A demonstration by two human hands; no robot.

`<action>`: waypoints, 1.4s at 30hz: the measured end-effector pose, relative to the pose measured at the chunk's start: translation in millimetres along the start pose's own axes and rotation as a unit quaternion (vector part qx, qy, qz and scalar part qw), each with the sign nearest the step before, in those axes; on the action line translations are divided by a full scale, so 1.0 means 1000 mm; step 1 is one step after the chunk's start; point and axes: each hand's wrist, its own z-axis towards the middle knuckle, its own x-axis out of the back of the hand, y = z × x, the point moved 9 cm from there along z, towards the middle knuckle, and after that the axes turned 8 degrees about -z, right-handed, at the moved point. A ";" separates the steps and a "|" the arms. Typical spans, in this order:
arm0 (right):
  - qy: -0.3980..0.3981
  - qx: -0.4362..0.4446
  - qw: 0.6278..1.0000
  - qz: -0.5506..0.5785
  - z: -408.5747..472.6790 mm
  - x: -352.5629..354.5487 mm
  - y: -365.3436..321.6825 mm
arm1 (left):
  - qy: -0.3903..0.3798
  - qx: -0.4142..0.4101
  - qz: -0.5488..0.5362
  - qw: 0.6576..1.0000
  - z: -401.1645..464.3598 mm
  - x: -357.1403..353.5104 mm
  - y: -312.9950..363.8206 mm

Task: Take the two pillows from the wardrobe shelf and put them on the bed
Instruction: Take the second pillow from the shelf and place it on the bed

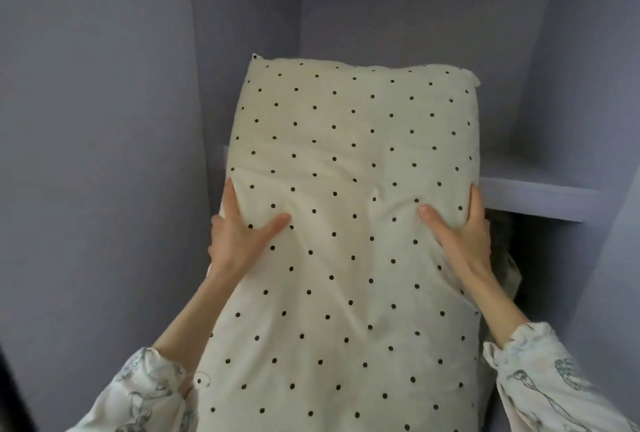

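Note:
A cream pillow with black dots (349,161) fills the middle of the view, its far end up inside the wardrobe and its near end close to my body. My left hand (239,237) grips its left edge, thumb pressed into the top, fingers hidden underneath. On the opposite edge my right hand (460,234) holds it the same way. The pillow crosses the front edge of the wardrobe shelf (540,197). A second pillow cannot be made out, and the bed is out of view.
Grey-lilac wardrobe walls (97,154) close in on the left, back and right. Under the shelf at the right is a dark compartment with some folded fabric (502,258), partly hidden by my right hand.

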 end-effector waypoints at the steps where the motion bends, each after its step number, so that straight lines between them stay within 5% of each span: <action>1: -0.010 -0.004 1.000 0.001 -0.015 -0.002 0.003 | 0.005 0.016 0.010 1.000 -0.016 0.011 -0.007; 14: -0.146 -0.029 0.989 0.008 -0.231 -0.037 0.019 | 0.106 0.134 0.081 0.982 -0.227 0.182 -0.083; 27: -0.218 -0.025 0.974 0.059 -0.429 -0.046 0.010 | 0.168 0.135 0.108 0.970 -0.390 0.334 -0.098; 42: -0.446 0.060 0.884 0.125 -0.564 -0.239 -0.130 | 0.434 0.148 0.166 0.873 -0.507 0.545 -0.091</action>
